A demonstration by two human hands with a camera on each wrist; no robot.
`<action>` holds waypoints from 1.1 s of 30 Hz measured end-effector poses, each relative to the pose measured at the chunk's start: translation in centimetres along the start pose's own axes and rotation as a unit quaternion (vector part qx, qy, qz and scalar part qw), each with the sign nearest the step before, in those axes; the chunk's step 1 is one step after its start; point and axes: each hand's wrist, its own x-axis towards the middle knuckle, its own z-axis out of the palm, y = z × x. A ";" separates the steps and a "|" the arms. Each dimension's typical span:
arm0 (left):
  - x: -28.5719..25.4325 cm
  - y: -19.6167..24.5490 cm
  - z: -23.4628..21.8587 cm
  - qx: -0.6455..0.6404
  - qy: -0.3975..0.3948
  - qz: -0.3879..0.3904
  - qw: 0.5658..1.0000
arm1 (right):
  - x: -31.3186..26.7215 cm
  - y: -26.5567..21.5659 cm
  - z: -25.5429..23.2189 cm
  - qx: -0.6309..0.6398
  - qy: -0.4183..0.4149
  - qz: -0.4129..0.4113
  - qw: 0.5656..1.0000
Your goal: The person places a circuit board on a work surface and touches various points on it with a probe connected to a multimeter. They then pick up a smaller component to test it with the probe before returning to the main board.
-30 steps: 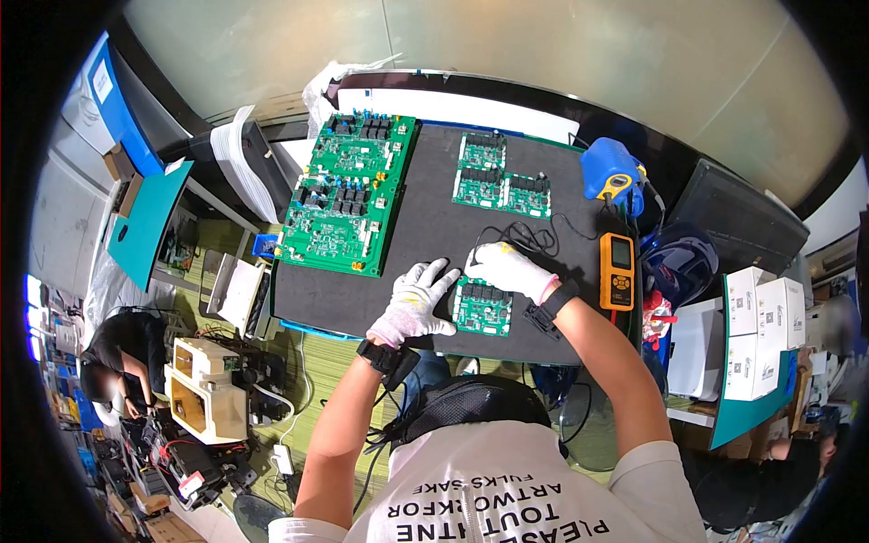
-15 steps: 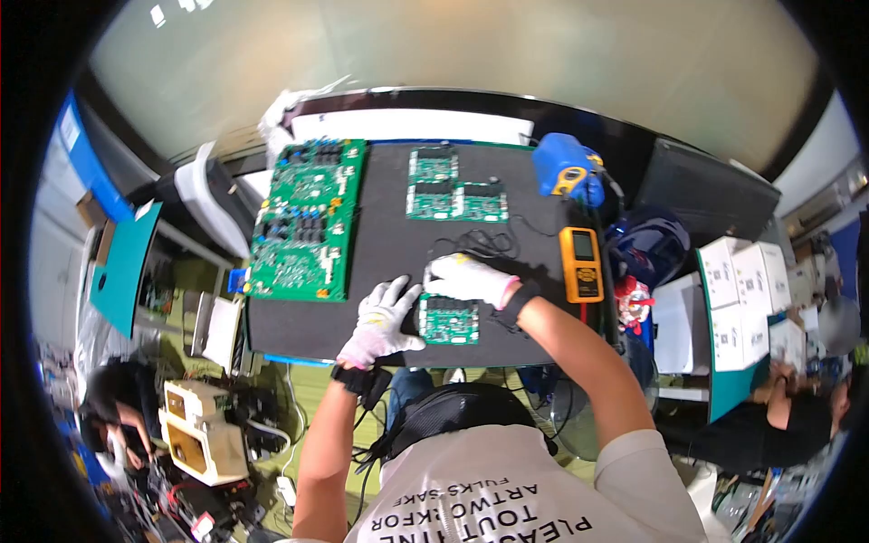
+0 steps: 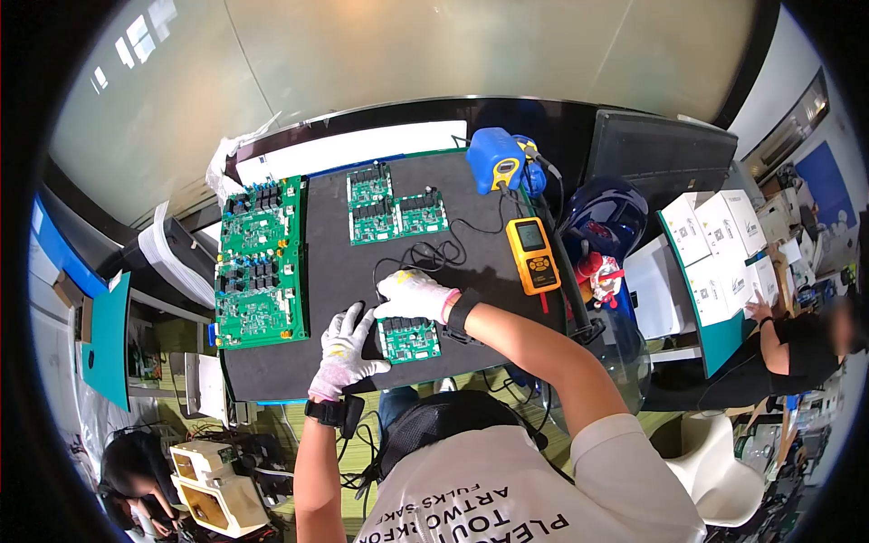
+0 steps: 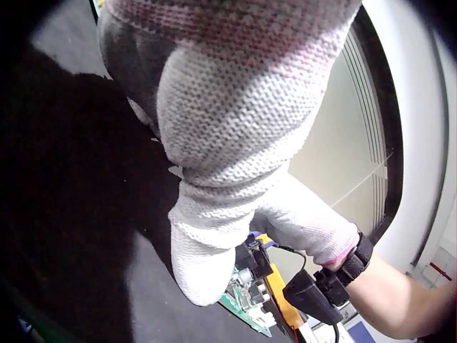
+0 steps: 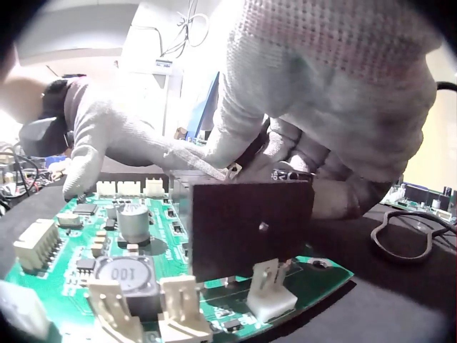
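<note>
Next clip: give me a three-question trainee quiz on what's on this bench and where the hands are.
1. True or false: the orange meter lies on the black mat to the person's right of the small circuit board.
2. Multiple choice: the left hand is
A. lifting the large green board
B. resting, fingers spread, at the small circuit board's left edge
C. holding the blue unit
3. Short answer: how many small boards lie grouped at the far side of the mat?

Key
1. True.
2. B.
3. Three. The right hand sits at the near board's far edge, by the black cable.
</note>
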 end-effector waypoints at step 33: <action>-0.2 -0.3 0.4 -0.007 0.030 0.024 0.999 | -0.2 0.2 -0.6 0.083 -0.028 0.028 0.996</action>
